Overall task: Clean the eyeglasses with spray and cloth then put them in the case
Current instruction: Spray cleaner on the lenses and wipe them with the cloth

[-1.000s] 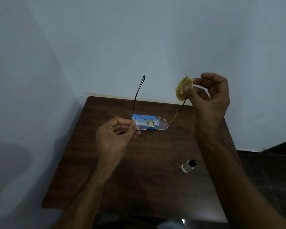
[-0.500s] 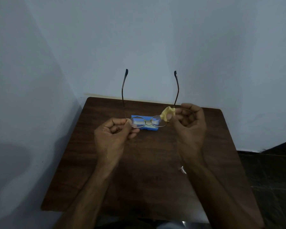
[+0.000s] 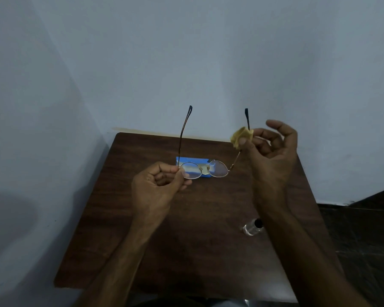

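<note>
Thin gold-rimmed eyeglasses (image 3: 217,169) hang above the table with both temple arms pointing up and away from me. My left hand (image 3: 160,187) pinches the frame at the left lens edge. My right hand (image 3: 271,156) holds a crumpled yellow cloth (image 3: 241,135) pinched around the right temple arm, about halfway up it. A blue case (image 3: 182,161) lies on the table directly behind the lenses and shows partly through them. A small clear spray bottle (image 3: 252,228) with a black cap lies on the table near my right forearm.
The dark wooden table (image 3: 197,240) stands in a corner, with pale walls at the back and on the left. Dark floor shows to the right of it.
My right hand with the cloth has slid from the right lens hinge up along the right temple arm. The spray bottle shows again beside my forearm. My left hand has held still.
</note>
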`<state>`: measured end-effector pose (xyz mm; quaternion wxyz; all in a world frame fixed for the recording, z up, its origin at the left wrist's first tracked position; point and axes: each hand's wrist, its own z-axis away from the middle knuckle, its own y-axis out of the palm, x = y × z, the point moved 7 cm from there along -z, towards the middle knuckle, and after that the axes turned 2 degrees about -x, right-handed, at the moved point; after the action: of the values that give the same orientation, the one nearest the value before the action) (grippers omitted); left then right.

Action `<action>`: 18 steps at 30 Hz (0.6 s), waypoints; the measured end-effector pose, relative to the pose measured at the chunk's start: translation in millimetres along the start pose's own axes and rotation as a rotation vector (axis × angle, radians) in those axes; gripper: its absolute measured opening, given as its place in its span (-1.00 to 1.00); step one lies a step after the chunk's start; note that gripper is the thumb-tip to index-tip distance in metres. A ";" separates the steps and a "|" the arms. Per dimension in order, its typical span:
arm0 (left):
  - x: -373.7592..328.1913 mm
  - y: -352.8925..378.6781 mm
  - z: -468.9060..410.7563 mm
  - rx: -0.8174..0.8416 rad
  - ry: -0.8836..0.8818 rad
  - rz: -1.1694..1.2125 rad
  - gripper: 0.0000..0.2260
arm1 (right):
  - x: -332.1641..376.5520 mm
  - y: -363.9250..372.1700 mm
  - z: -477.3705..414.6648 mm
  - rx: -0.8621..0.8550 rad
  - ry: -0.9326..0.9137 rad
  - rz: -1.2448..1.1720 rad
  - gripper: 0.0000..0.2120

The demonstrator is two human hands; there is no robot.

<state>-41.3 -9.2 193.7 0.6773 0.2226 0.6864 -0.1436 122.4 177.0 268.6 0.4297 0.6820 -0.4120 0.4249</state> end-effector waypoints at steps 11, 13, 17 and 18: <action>6.0 -6.5 -0.3 -0.023 0.026 -0.068 -0.94 | 28.9 23.0 -36.0 -0.006 -0.097 0.068 -0.49; 7.7 -7.5 -0.4 -0.032 0.015 -0.056 -0.95 | 22.2 21.4 -30.6 -0.014 -0.080 0.043 -0.49; 8.4 -10.1 -2.3 -0.065 -0.019 -0.033 -0.94 | -1.5 16.4 -9.3 -0.013 -0.012 0.018 -0.48; 7.5 -10.3 -3.0 -0.076 -0.028 -0.019 -0.93 | -8.1 14.7 -2.8 -0.010 0.006 0.019 -0.47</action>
<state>-49.0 -15.8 185.3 0.6933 0.1883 0.6840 -0.1268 105.7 176.9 265.2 0.4301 0.6745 -0.4193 0.4292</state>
